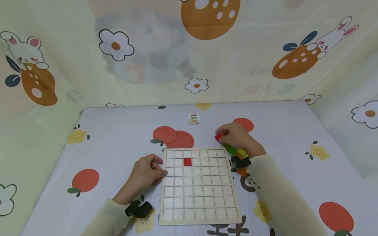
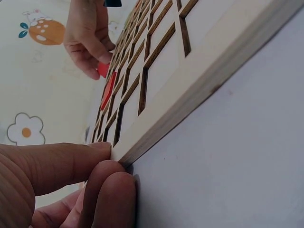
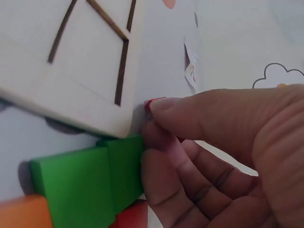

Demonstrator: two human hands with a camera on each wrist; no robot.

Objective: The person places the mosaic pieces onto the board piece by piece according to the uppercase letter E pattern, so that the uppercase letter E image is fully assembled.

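A square wooden grid board (image 1: 200,222) lies on the table, with one red square tile (image 1: 187,162) set in a cell of its second row. My left hand (image 1: 147,170) holds the board's left edge; in the left wrist view the thumb (image 2: 66,164) and a curled finger meet at the frame. Beyond the board's upper right corner, my right hand (image 1: 236,136) pinches another red piece (image 1: 218,137) between thumb and fingers. Green blocks (image 3: 78,183) lie beside the board under that hand, with an orange block (image 3: 26,211) and more red partly hidden.
A small card (image 1: 193,118) with a coloured grid pattern lies behind the board. The printed tablecloth (image 1: 118,131) runs to a patterned fabric wall (image 1: 153,88) at the back. A yellow piece (image 1: 242,152) shows beside the right wrist.
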